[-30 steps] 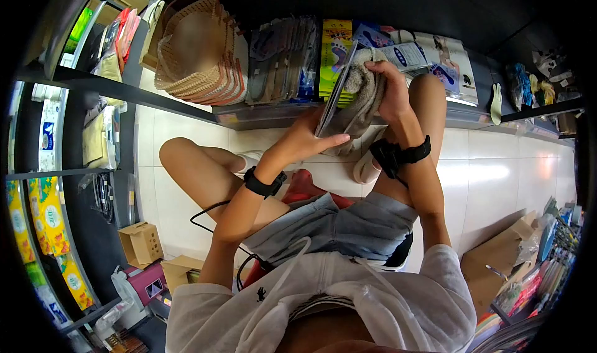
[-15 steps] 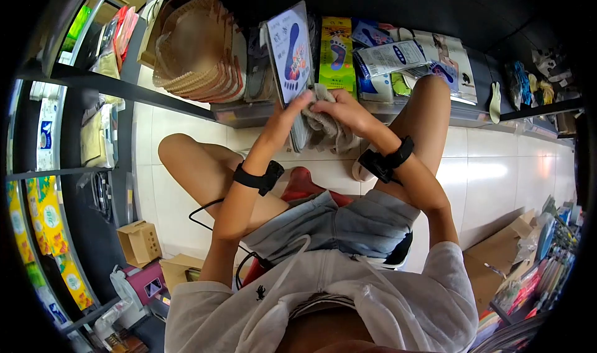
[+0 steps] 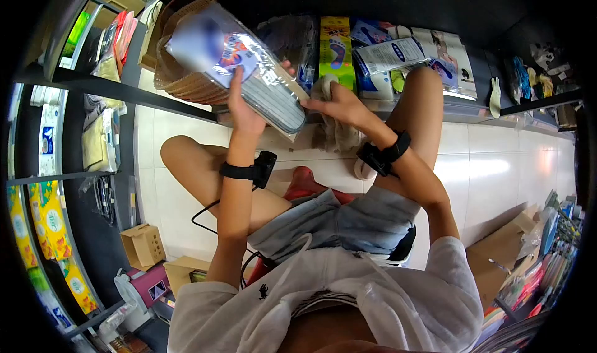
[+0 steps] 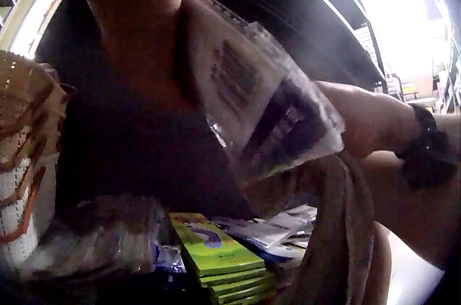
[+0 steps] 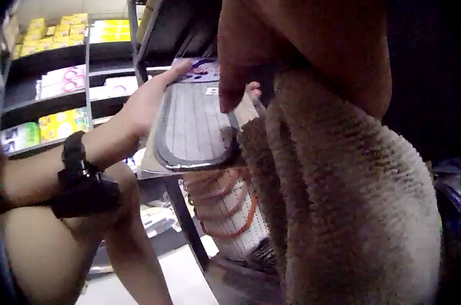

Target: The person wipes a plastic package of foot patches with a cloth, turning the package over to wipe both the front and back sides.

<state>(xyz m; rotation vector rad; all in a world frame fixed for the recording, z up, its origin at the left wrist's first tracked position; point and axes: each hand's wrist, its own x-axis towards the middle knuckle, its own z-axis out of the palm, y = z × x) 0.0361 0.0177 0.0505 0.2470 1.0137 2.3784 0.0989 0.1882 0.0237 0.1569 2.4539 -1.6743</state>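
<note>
The left hand (image 3: 247, 113) grips a plastic-wrapped pack of grey insoles (image 3: 273, 101) with a printed footprint card, thumb on its face and fingertips at the far edge. The pack lies tilted in front of the stacked baskets. The right hand (image 3: 342, 106) holds a crumpled grey-beige cloth (image 3: 333, 132), its fingers at the pack's lower right corner. In the right wrist view the ribbed cloth (image 5: 353, 197) hangs from the right hand (image 5: 302, 31), beside the pack (image 5: 198, 128). The left wrist view shows the wrapped pack (image 4: 266, 103) under the left hand (image 4: 144, 24).
On the low shelf (image 3: 460, 107) are yellow-green footprint packs (image 3: 336, 48), a white-and-blue packet (image 3: 390, 57) and dark wrapped packs (image 3: 292, 32). Woven baskets (image 3: 180, 82) stand at its left. Cardboard boxes (image 3: 142, 246) sit on the tiled floor (image 3: 485, 179); both knees are near the shelf.
The left hand has moved left, and the pack has swung from upright to a slant with its insole side showing. The right hand has stayed near the middle with the cloth, now at the pack's corner.
</note>
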